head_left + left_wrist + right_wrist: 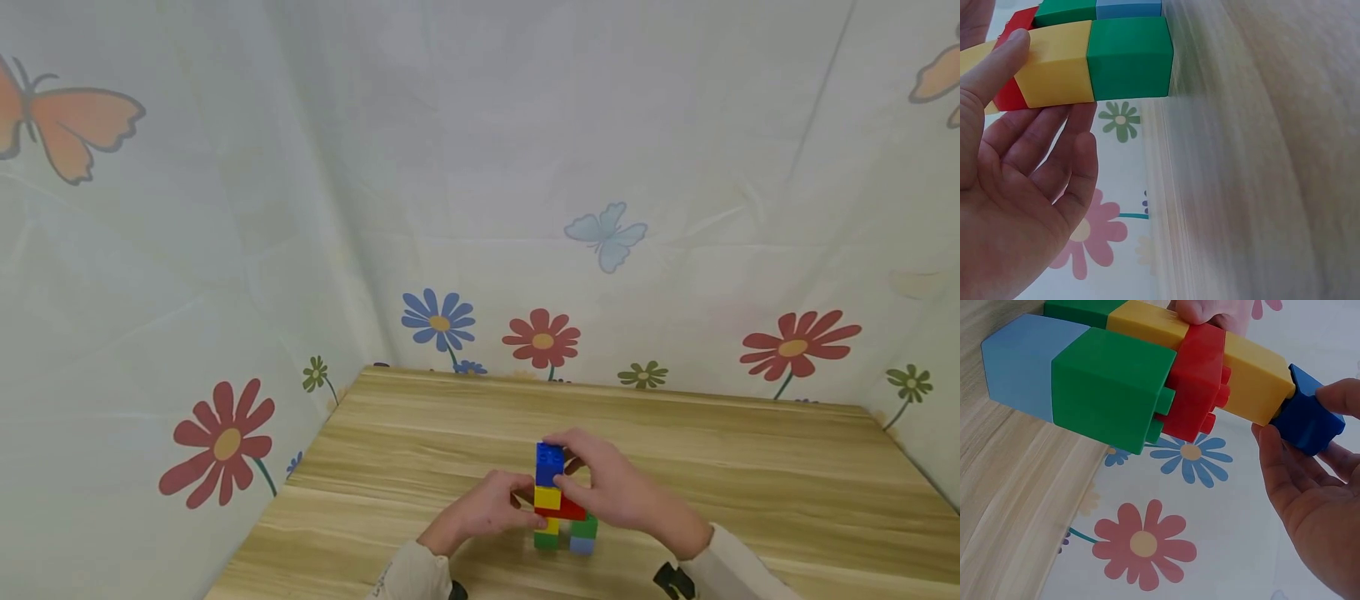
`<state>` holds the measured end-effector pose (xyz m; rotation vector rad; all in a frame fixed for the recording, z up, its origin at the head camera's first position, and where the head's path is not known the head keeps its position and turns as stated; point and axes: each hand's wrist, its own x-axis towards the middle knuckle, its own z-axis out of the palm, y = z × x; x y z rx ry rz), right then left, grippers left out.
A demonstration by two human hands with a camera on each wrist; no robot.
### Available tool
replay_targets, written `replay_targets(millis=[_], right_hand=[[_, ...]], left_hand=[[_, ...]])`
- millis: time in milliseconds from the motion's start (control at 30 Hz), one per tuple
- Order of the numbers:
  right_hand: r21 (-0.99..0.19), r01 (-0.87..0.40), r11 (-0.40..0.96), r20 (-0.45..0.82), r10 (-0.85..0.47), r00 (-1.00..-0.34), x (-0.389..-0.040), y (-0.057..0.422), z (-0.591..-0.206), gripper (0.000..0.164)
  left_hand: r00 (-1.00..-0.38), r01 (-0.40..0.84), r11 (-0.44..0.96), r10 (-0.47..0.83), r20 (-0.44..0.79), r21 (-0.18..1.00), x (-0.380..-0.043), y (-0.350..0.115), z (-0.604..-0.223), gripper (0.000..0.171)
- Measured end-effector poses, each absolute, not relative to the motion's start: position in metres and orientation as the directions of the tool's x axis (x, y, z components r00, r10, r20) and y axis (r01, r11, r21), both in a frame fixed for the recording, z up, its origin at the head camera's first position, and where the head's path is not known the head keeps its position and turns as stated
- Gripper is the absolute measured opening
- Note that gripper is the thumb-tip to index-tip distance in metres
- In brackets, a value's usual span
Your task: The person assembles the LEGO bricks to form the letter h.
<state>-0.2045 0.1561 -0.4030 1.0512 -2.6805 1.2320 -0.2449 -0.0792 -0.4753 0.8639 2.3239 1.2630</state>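
Observation:
A tower of toy building bricks stands on the table. One column has a green brick (1130,57) at the bottom, then a yellow brick (1057,62), a long red brick (1196,381), another yellow brick (1254,378) and a blue brick (550,465) on top. Beside it, a second green brick (1110,387) sits on a light blue brick (1032,365). My left hand (491,506) grips the column near the lower yellow and red bricks, thumb on the near side. Between thumb and fingers, my right hand (615,483) pinches the blue brick, which looks slightly tilted in the right wrist view.
The wood-grain table (420,433) reaches back to a pale curtain (480,150) printed with flowers and butterflies, which also runs along the left side. A black strap piece (673,580) shows by the right sleeve (738,567).

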Motion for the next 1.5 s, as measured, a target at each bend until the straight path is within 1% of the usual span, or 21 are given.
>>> replay_targets(millis=[233, 367, 500, 600, 700, 733, 833, 933, 967, 1133, 1367, 1500], right_hand=[[-0.620, -0.611, 0.492, 0.302, -0.569, -0.765, -0.2032, 0.1547, -0.4044, 0.054], [-0.593, -0.631, 0.500, 0.327, -0.567, -0.756, -0.2033, 0.1547, -0.4064, 0.055], [-0.543, -0.682, 0.490, 0.383, -0.578, -0.720, -0.2021, 0.1541, -0.4091, 0.054], [-0.528, -0.693, 0.491, 0.403, -0.574, -0.713, -0.2007, 0.1530, -0.4104, 0.055], [-0.543, -0.673, 0.503, 0.387, -0.561, -0.732, -0.2000, 0.1523, -0.4100, 0.055], [-0.551, -0.661, 0.509, 0.378, -0.554, -0.741, -0.1996, 0.1522, -0.4100, 0.055], [-0.560, -0.649, 0.515, 0.368, -0.548, -0.751, -0.1994, 0.1524, -0.4101, 0.054], [-0.566, -0.644, 0.514, 0.366, -0.543, -0.756, -0.1992, 0.1526, -0.4103, 0.053], [-0.568, -0.643, 0.513, 0.367, -0.542, -0.756, -0.1992, 0.1526, -0.4103, 0.052], [-0.578, -0.634, 0.514, 0.361, -0.536, -0.763, -0.1990, 0.1521, -0.4085, 0.051], [-0.583, -0.621, 0.524, 0.341, -0.536, -0.772, -0.1992, 0.1517, -0.4067, 0.050], [-0.581, -0.616, 0.533, 0.338, -0.530, -0.778, -0.2001, 0.1517, -0.4071, 0.050]], left_hand=[[-0.750, 0.343, 0.412, 0.661, -0.018, 0.844, -0.2444, -0.0788, -0.4754, 0.022], [-0.749, 0.346, 0.406, 0.663, -0.012, 0.846, -0.2442, -0.0788, -0.4753, 0.023], [-0.747, 0.347, 0.399, 0.665, -0.008, 0.849, -0.2440, -0.0786, -0.4755, 0.024], [-0.740, 0.354, 0.390, 0.673, -0.001, 0.850, -0.2450, -0.0791, -0.4767, 0.024], [-0.724, 0.370, 0.375, 0.689, 0.012, 0.850, -0.2463, -0.0803, -0.4776, 0.025], [-0.710, 0.402, 0.371, 0.704, 0.029, 0.837, -0.2480, -0.0814, -0.4800, 0.026], [-0.699, 0.408, 0.365, 0.714, 0.029, 0.837, -0.2484, -0.0820, -0.4796, 0.027], [-0.710, 0.392, 0.383, 0.704, 0.011, 0.837, -0.2485, -0.0814, -0.4799, 0.027], [-0.725, 0.359, 0.389, 0.689, -0.009, 0.848, -0.2468, -0.0805, -0.4772, 0.026], [-0.748, 0.338, 0.414, 0.663, -0.026, 0.845, -0.2447, -0.0789, -0.4755, 0.024], [-0.752, 0.324, 0.419, 0.659, -0.038, 0.848, -0.2436, -0.0789, -0.4744, 0.024], [-0.742, 0.336, 0.410, 0.670, -0.030, 0.848, -0.2459, -0.0799, -0.4773, 0.025]])
